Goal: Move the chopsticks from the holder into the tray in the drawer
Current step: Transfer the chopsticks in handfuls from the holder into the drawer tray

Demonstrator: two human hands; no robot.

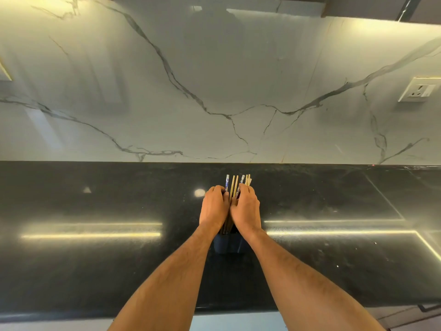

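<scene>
A dark holder (228, 243) stands on the black countertop (95, 259), near its middle. Several chopsticks (235, 183), some plain wood and some with blue-and-white patterned tops, stick up out of it. My left hand (214, 206) wraps the bundle from the left and my right hand (245, 207) from the right, both closed around the chopsticks above the holder's rim. Only the tops and a short stretch between my wrists show. No drawer or tray is in view.
A white marble backsplash (214, 91) rises behind the counter. A wall socket (420, 90) sits at the far right. The counter's front edge (238, 309) runs below my forearms, with a dark handle (427, 306) at the lower right.
</scene>
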